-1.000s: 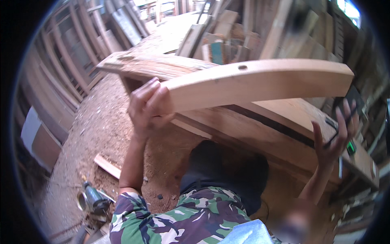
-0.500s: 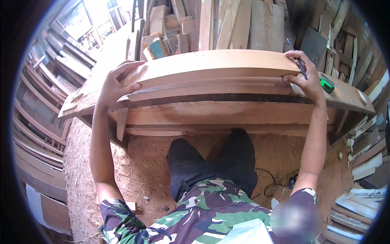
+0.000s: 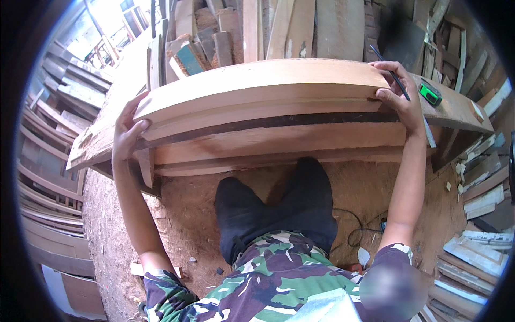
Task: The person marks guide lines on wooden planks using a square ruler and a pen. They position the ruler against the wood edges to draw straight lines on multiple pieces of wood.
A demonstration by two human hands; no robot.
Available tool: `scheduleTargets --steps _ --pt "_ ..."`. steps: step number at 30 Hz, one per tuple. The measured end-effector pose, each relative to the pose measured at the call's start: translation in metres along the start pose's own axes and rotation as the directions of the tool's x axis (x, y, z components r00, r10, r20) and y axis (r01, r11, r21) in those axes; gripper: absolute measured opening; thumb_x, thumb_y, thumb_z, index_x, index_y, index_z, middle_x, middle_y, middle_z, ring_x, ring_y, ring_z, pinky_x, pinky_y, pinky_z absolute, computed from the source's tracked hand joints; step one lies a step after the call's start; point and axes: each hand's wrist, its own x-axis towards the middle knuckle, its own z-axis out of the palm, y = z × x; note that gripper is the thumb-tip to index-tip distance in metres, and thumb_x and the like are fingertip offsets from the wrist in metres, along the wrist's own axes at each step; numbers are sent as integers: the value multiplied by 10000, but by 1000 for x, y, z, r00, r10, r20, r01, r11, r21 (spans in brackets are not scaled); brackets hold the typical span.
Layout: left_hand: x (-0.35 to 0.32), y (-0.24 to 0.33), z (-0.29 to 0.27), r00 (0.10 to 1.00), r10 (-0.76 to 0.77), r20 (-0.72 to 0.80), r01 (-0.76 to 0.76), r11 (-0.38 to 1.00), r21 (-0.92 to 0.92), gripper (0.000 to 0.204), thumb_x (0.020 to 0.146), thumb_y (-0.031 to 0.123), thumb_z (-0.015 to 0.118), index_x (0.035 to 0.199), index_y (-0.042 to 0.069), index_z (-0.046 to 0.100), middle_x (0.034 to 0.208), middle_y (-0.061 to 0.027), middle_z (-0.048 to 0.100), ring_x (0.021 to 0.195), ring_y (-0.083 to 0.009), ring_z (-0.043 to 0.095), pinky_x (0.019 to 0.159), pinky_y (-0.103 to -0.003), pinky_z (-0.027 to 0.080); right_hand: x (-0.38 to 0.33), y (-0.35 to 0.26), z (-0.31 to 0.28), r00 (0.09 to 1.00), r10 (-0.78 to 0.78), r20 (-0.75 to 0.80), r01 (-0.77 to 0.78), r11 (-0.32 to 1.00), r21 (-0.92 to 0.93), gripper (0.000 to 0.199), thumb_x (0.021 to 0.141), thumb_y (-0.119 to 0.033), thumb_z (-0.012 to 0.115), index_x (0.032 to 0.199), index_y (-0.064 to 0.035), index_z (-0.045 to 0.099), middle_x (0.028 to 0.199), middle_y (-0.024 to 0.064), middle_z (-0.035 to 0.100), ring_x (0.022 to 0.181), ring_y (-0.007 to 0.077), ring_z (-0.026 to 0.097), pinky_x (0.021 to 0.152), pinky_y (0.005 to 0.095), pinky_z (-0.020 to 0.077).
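A curved wooden plank (image 3: 257, 88) is held lengthwise left to right on the worktop (image 3: 456, 107), clamped at its ends by the left hand (image 3: 127, 134) and right hand (image 3: 399, 99), which also pinches a pencil (image 3: 394, 75).

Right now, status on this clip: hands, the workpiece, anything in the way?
Left hand grips left end of curved wooden board. Right hand grips right end, pencil between fingers. Board lies on workbench. Green tape measure beside right hand.
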Motion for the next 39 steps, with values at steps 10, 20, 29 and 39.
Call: scheduleTargets --steps 10,20,29,39 --pt "-4 9 2 996 45 80 -48 998 34 888 720 278 934 1511 16 628 1530 -142 634 1405 -260 595 1219 -420 438 -2 -4 -6 995 28 100 -26 999 -22 707 793 -161 922 1412 -47 600 1388 56 641 1297 163 608 1102 304 490" --pt "-7 4 6 1000 23 -11 -19 962 272 883 705 408 875 1505 98 667 1501 -107 674 1410 -269 603 1251 -443 407 -6 -2 -13 995 56 85 -46 992 -120 650 789 -131 849 1398 -65 633 1399 45 646 1325 152 580 1143 316 465" --pt "0 2 12 992 82 97 -109 943 313 878 762 372 877 1518 8 617 1532 -144 638 1446 -265 548 1248 -431 387 -10 12 -40 980 -118 158 184 839 -513 736 797 -406 789 1415 -32 648 1502 158 630 1423 306 560 1250 448 356" --pt "-21 -2 -15 967 192 165 -170 976 -136 617 943 217 811 1512 46 643 1511 -86 669 1315 -156 625 1081 -325 539 -1 18 -27 980 -81 183 144 920 -364 809 965 -466 733 1570 26 519 1610 215 537 1519 327 478 1294 481 304"
